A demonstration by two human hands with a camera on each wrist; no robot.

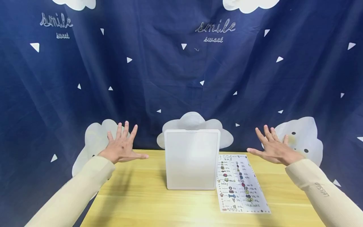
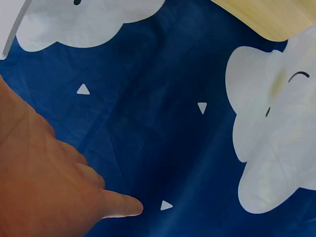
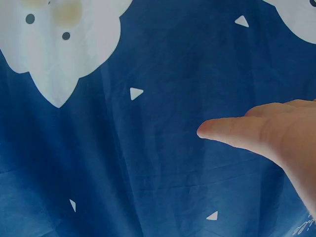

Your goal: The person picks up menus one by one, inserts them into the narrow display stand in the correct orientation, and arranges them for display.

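I have both hands raised and spread, holding nothing. My left hand (image 1: 122,147) hovers to the left of the white, square plastic board (image 1: 192,159), fingers straight and fanned; my right hand (image 1: 273,147) hovers to the right of it, equally splayed. The board stands upright on the pale yellow wooden worktop (image 1: 141,201), well apart from both hands. Just beside the board, on its right, lies a laminated white chart with small coloured food pictures (image 1: 241,184), flat on the worktop. Behind the board hangs a navy cloth backdrop printed with white clouds (image 1: 170,78). I judge this a ready pose before any reach; closing in on the board would mean bringing both hands inward and down.
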